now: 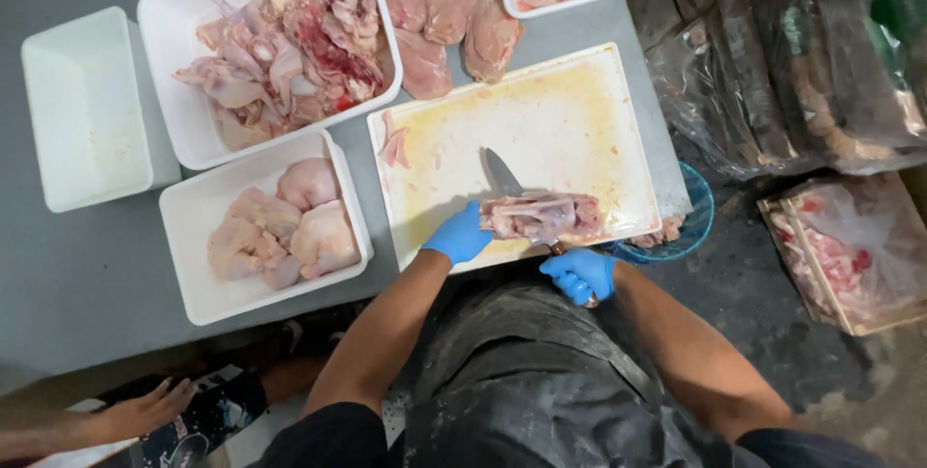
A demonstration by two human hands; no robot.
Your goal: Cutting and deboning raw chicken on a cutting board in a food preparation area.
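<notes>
Left hand (461, 235) is pinning the chicken piece (543, 216) at the cutting board's (541, 120) five o'clock — soft, slippery — fingers closed on its end; right hand (579, 275) is gripping the knife (504, 176) handle.

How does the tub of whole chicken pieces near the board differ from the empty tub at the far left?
The near tub holds pale, skin-on chicken pieces; the far-left tub holds nothing. The near tub lies close to the cutting board, where the left hand steadies a carcass and the right hand grips a knife; the far-left tub sits apart. Both are white, rectangular and plastic, on the grey table.
</notes>
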